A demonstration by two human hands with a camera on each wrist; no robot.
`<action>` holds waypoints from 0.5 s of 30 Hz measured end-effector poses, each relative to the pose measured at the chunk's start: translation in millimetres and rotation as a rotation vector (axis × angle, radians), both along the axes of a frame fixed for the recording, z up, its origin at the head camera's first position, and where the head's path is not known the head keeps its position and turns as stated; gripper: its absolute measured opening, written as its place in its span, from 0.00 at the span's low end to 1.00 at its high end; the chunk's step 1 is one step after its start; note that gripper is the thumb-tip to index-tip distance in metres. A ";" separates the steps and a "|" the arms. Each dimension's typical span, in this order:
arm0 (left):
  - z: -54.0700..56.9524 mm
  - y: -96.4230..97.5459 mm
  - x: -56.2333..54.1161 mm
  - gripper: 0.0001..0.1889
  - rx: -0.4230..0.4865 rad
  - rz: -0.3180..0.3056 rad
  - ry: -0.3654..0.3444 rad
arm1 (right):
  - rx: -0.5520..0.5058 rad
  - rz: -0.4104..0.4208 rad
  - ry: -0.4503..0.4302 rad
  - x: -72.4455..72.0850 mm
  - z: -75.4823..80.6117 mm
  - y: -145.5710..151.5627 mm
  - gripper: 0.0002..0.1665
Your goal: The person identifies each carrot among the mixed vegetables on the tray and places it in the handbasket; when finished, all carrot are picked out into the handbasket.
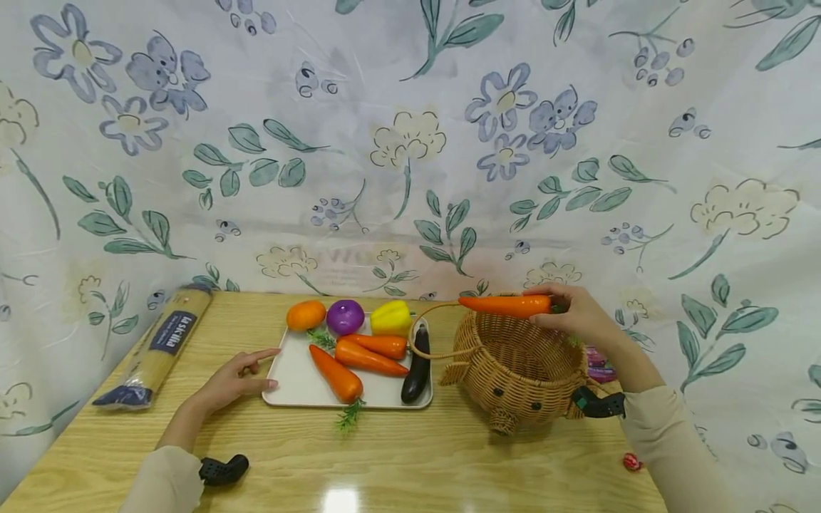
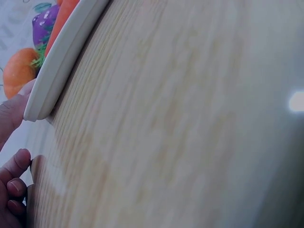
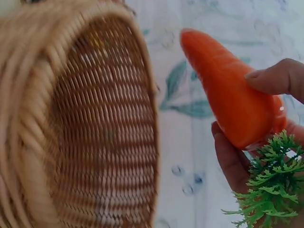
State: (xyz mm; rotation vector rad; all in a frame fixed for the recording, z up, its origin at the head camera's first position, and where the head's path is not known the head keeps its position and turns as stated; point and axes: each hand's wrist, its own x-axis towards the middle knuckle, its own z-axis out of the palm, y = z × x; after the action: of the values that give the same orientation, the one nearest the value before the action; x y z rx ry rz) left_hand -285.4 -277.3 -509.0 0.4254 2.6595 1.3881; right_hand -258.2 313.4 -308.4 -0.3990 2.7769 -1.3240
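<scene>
Hands, two. Left hand (image 1: 234, 385), lower left of frame: fingers loose, touching the left edge of the tray (image 1: 286, 381). On tray, mid-frame: three carrots (image 1: 336, 375); eggplant (image 1: 418, 367) at right end. Basket (image 1: 481, 365), right of centre, mouth upward, nearer the right hand (image 1: 577, 317). Right hand: grips single carrot (image 1: 503, 306) by thick end, above basket mouth; long axis near level, tip leftward.

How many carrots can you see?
4: one carrot in the right grip; on the tray, a front carrot, middle carrot, back carrot. The basket might hide more.
</scene>
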 end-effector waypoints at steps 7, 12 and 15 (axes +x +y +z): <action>-0.7 -1.0 0.3 0.34 -0.010 0.006 0.007 | 0.072 0.002 -0.013 -6.7 9.0 27.5 0.29; -0.2 -0.6 1.1 0.33 0.001 0.007 0.011 | 0.102 0.007 -0.049 -12.3 7.2 41.4 0.27; 0.4 0.1 1.5 0.33 0.006 0.007 0.015 | 0.125 0.006 -0.067 -16.4 3.4 45.9 0.27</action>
State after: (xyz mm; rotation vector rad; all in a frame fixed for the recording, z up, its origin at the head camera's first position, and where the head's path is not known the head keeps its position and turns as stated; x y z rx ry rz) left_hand -283.9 -277.2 -508.6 0.4290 2.6717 1.3999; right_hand -274.6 359.3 -305.0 -0.3502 2.7819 -1.1323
